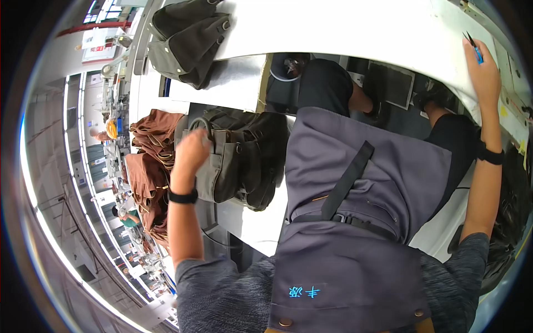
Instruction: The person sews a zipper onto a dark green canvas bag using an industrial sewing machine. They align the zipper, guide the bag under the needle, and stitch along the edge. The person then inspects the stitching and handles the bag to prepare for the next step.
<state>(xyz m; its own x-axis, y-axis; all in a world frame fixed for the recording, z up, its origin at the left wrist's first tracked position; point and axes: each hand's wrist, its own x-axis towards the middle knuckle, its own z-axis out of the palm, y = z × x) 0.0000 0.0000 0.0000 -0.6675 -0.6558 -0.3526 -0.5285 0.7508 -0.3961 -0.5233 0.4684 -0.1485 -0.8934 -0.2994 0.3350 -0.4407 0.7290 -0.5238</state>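
My left hand [194,149] is closed at the looped handle of a grey-green bag [225,166], one of several dark bags piled at my left; its fingertips are partly hidden and slightly blurred. Out to the right, my right hand [484,69] holds a pair of thread snips [475,51] with blue handles. The dark blades point up and away, over the right end of the white worktable [355,28]. A dark olive bag [189,47] rests on the table's far left part.
Stacked reddish-brown bags [149,183] stand left of my left forearm. A grey apron [355,261] covers my lap. Under the table are a round bin [286,72] and a dark pedal plate [397,86]. Dark material [502,222] hangs at the right. People work at distant benches.
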